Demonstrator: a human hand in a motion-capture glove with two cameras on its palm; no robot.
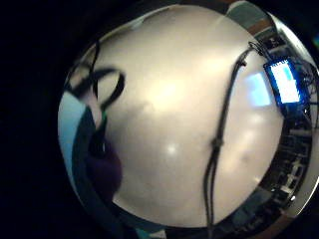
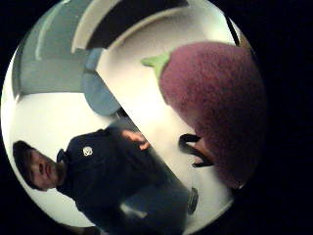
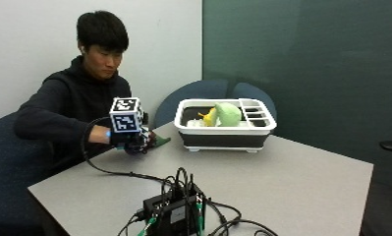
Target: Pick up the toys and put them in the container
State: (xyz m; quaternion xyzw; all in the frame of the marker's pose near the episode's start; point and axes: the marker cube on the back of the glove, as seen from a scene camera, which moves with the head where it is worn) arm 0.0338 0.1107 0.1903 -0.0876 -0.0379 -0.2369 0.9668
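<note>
Your hand: your gloved right hand (image 3: 135, 140) is above the grey desk (image 3: 294, 182), near the edge where you sit, its fingers curled around a toy.
Held toy: a purple plush eggplant with a green stem (image 2: 215, 105) lies close against your palm; the green tip (image 3: 161, 140) sticks out from the glove toward the container.
Container: a white and black plastic basket (image 3: 225, 132) stands near the far edge of the desk, apart from your hand.
Inside it: a light green plush toy (image 3: 228, 114) and a small yellow toy (image 3: 209, 117).
Front edge: a black electronic box with cables (image 3: 173, 211).

The plush eggplant (image 3: 157, 140) is mostly hidden behind the gloved right hand (image 3: 135, 140).
</note>
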